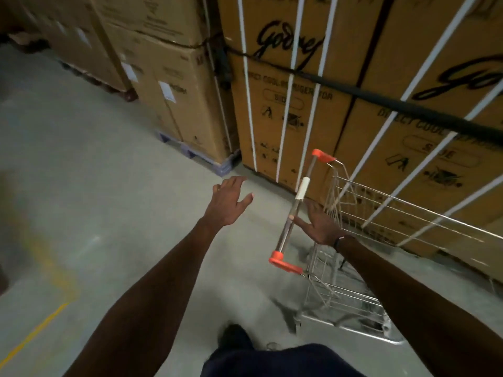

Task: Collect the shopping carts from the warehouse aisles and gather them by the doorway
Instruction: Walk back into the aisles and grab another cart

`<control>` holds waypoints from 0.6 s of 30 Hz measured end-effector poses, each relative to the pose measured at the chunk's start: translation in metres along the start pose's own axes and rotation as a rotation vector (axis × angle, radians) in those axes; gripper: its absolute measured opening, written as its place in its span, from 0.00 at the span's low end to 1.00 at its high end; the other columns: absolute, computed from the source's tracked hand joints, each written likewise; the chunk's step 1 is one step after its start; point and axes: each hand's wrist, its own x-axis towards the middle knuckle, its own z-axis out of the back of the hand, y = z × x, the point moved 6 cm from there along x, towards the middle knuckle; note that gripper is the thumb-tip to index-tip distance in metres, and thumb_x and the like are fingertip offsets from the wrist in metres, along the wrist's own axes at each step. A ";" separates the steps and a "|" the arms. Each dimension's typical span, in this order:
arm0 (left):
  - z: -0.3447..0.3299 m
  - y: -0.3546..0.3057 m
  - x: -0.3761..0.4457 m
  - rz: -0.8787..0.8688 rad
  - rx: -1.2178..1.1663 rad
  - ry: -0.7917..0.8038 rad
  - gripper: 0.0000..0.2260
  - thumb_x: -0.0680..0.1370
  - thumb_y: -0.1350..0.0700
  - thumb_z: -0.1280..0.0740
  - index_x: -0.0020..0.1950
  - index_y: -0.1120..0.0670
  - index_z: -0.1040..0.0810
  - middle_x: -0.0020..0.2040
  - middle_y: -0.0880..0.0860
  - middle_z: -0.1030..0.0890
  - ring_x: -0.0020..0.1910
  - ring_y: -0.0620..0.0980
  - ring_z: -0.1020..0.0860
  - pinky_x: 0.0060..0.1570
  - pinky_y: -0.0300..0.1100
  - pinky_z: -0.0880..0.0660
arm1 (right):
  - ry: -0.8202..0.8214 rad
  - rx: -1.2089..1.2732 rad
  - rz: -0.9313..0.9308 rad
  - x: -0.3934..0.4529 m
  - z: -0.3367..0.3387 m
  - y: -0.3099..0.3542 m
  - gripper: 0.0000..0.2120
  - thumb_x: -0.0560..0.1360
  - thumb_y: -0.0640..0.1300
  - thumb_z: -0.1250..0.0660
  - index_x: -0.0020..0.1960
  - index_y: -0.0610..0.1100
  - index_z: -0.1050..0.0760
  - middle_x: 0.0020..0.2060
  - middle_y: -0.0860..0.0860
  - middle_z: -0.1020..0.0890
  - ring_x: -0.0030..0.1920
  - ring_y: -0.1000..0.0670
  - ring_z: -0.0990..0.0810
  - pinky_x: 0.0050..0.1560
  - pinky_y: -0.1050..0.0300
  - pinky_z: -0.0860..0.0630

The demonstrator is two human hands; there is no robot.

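On the concrete floor (114, 202), close against a wall of strapped cardboard refrigerator boxes (288, 110), stands a wire shopping cart (351, 270), its basket running along the foot of the boxes toward the right edge of the view. Its handle bar (295, 205), chrome with orange end caps and a white sleeve near the middle, faces the person and runs roughly from the near left to the far right. Of the two hands, the right hand (317, 224) lies just behind the bar with fingers spread and straight; the thumb tip appears to meet the bar near its middle, but the fingers are not wrapped around it, so it grasps nothing. A dark band sits on that wrist. The left hand (227, 202) hangs in the air to the left of the handle, well apart from the cart, fingers relaxed and splayed, holding nothing. Both bare forearms stretch forward from the bottom of the view, above dark trousers and one dark shoe (234, 337). More stacked cartons (174, 85) on pallets line the aisle further back on the left, and a yellow painted line (35, 333) crosses the floor at the lower left
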 end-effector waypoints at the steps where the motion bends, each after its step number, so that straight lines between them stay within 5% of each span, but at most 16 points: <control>1: -0.005 -0.002 0.022 -0.050 -0.001 0.029 0.26 0.86 0.41 0.38 0.80 0.54 0.32 0.77 0.57 0.28 0.75 0.59 0.30 0.73 0.59 0.38 | -0.013 0.006 -0.025 0.004 -0.002 -0.004 0.43 0.85 0.65 0.38 0.87 0.41 0.49 0.86 0.41 0.43 0.84 0.39 0.39 0.83 0.45 0.44; 5: -0.029 -0.020 0.112 -0.274 0.022 0.166 0.27 0.86 0.40 0.39 0.80 0.55 0.33 0.76 0.58 0.28 0.76 0.61 0.31 0.74 0.60 0.37 | -0.095 0.089 -0.205 0.017 -0.008 -0.028 0.58 0.74 0.84 0.47 0.87 0.43 0.49 0.86 0.42 0.43 0.84 0.40 0.39 0.83 0.39 0.39; 10: -0.057 -0.053 0.180 -0.554 0.081 0.322 0.27 0.86 0.41 0.38 0.81 0.53 0.34 0.78 0.57 0.29 0.77 0.60 0.32 0.74 0.62 0.38 | -0.270 0.152 -0.374 0.012 -0.009 -0.003 0.46 0.81 0.69 0.35 0.86 0.42 0.47 0.83 0.41 0.36 0.78 0.37 0.30 0.78 0.39 0.32; 14: -0.072 -0.069 0.206 -0.732 0.161 0.413 0.26 0.85 0.40 0.38 0.80 0.50 0.33 0.76 0.55 0.27 0.75 0.59 0.30 0.72 0.61 0.36 | -0.378 0.234 -0.565 -0.003 -0.019 0.006 0.49 0.80 0.72 0.38 0.87 0.42 0.48 0.85 0.42 0.40 0.79 0.39 0.31 0.79 0.40 0.32; 18: -0.091 -0.084 0.219 -0.938 0.241 0.509 0.26 0.83 0.39 0.35 0.78 0.48 0.31 0.78 0.53 0.28 0.76 0.59 0.30 0.72 0.64 0.35 | -0.475 0.284 -0.711 -0.018 -0.042 0.020 0.43 0.79 0.75 0.42 0.80 0.43 0.32 0.74 0.45 0.24 0.69 0.43 0.23 0.69 0.48 0.25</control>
